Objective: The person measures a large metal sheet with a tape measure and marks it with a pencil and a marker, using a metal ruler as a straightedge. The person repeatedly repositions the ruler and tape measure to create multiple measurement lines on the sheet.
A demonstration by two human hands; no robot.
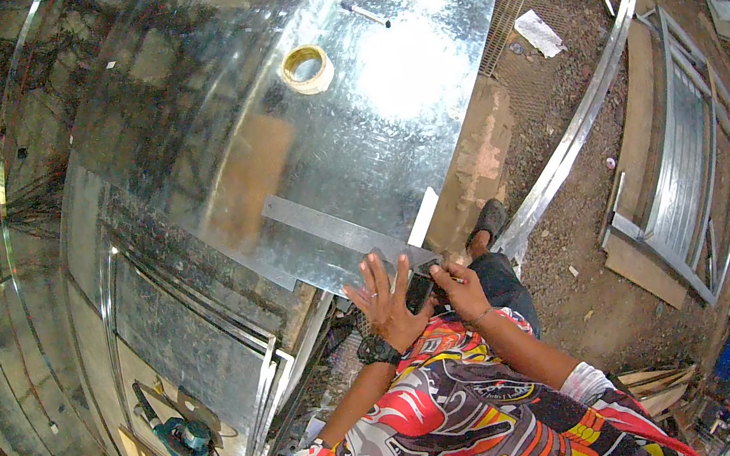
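Far beyond my fingers, up and to the right on the dirt past the metal sheet, lies one crumpled white package (pixel 538 33), flat and roughly rectangular. I see no labels, signs or screens.

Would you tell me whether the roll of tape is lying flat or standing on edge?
Lying flat: the roll of tape shows its round hole upward on the metal sheet.

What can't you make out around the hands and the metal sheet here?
Head view only:
- Right hand: what it grips is too small and shadowed.
- Ruler: near end hidden under the left hand.
- Sheet: glare washes out any marks.
- Pen: too small to identify surely.
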